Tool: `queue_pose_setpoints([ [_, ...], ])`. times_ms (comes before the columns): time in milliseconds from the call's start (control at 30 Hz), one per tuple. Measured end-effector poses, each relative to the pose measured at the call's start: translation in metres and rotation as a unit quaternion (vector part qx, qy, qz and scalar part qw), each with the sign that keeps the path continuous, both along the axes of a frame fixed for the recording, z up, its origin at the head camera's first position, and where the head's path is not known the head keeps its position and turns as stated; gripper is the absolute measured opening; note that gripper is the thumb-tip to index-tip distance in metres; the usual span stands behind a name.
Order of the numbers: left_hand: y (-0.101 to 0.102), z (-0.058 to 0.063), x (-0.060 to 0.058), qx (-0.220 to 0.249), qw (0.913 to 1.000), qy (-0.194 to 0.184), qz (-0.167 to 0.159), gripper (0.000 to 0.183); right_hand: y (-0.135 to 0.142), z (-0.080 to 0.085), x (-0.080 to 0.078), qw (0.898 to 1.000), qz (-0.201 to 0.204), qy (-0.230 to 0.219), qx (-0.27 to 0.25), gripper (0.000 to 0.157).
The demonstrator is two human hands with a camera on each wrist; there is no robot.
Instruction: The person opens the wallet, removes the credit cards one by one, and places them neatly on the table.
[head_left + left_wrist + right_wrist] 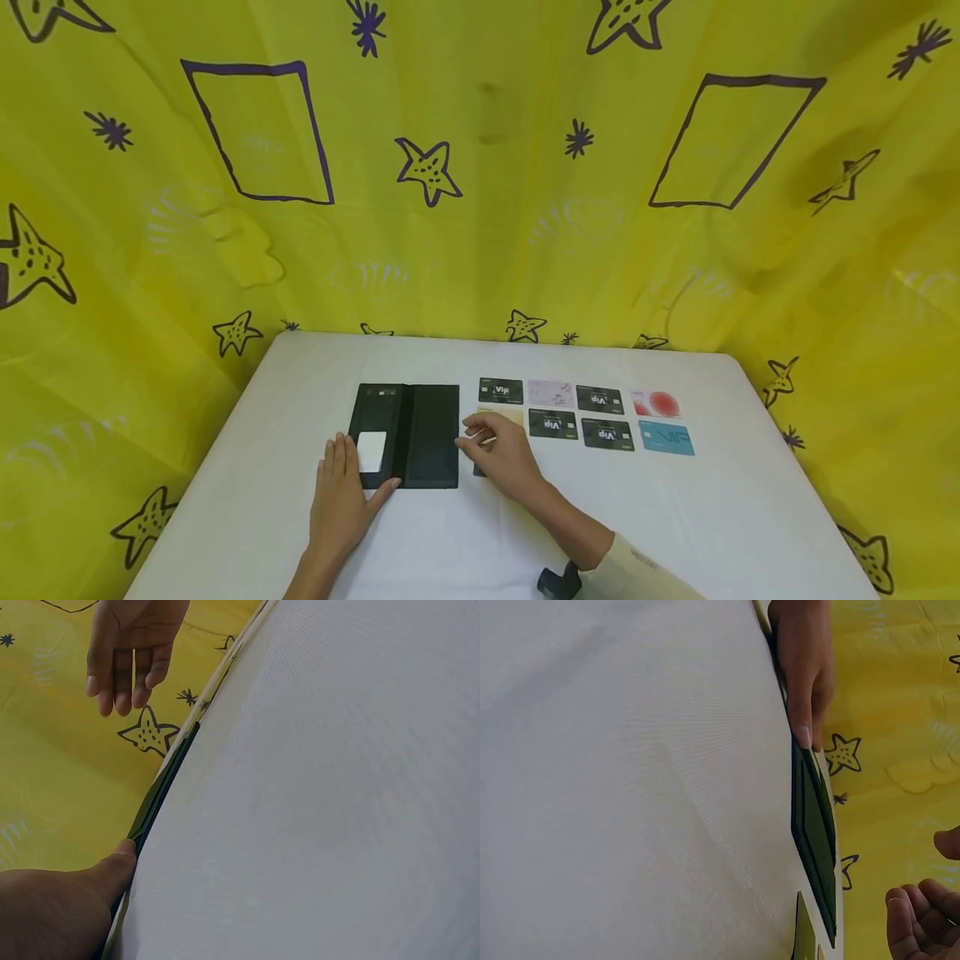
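Note:
A black card wallet (433, 437) lies unfolded on the table, a white card (372, 452) in the lower part of its left panel. My left hand (341, 496) rests on the left panel's edge with straight fingers, thumb at the bottom edge; the left wrist view shows that thumb (116, 866) against the wallet's side. Over the wallet's right edge hovers my right hand (502, 457), fingers loosely bent and nothing visible between them. In the right wrist view its fingers (904, 922) and thumb stand apart. A gold card (495, 412) and a dark card (478, 472) are partly hidden beneath it.
Right of the wallet, cards lie in rows: several black VIP cards (553, 424), a pale pink card (551, 392), a white-and-red card (656, 404) and a blue VIP card (667, 437). The white table (750, 517) meets a yellow patterned curtain (495, 250) behind.

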State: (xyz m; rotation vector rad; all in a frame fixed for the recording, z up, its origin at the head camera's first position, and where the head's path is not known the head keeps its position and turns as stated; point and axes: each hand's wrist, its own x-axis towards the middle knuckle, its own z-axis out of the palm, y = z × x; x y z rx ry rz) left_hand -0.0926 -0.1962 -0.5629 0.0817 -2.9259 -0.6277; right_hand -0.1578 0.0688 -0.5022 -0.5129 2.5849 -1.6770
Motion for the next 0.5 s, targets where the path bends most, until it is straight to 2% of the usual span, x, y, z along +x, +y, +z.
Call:
queue_pose_setpoints([
  [200, 0.001, 0.0, 0.002, 0.001, 1.0, 0.001, 0.002, 0.108, -0.017, 0.002, -0.011, 1.0, 0.01, -0.003, 0.005, 0.029],
  [333, 0.001, 0.002, 0.002, 0.002, 0.9998, 0.02, 0.001, 0.106, -0.028, 0.004, -0.019, 1.0, 0.018, 0.011, 0.009, 0.029],
  [500, 0.0, 0.003, 0.002, 0.009, 0.9997, 0.024, -0.004, 0.107, -0.043, 0.006, -0.026, 0.999, 0.023, 0.032, 0.021, 0.028],
])
